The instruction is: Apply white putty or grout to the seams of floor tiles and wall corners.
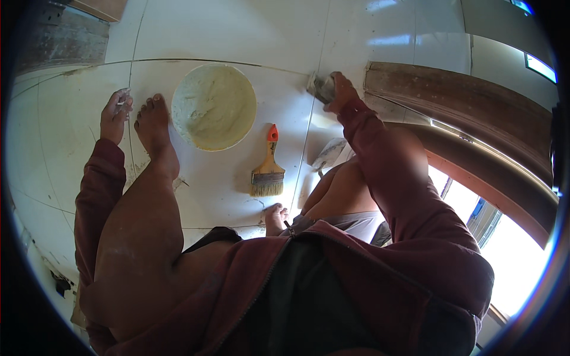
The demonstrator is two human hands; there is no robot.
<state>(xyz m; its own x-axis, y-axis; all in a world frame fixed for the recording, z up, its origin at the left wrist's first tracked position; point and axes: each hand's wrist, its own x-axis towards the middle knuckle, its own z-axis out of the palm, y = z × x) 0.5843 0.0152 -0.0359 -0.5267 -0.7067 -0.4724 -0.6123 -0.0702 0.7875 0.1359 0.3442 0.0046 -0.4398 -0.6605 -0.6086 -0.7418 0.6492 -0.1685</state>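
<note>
My right hand (344, 93) is closed round a grey, putty-smeared piece (323, 88), pressed to the pale floor by the wooden frame; whether it is a rag or a sponge I cannot tell. On the far left, my left hand (115, 114) has its fingers curled beside my left foot, with something whitish at the fingertips, too small to name. Between my feet stands a round bucket (252, 121) holding pale greenish putty (211, 107). A wide paintbrush (268, 166) with a red-tipped wooden handle lies right of it, bristles toward me.
Dark wooden frame pieces (457, 95) run along the right, beside a bright opening. Near my right knee is a greyish, see-through sheet-like thing (330, 153). A weathered wooden block (65, 38) stands at the far left. Large pale tiles (237, 29) with dark joints make up the floor.
</note>
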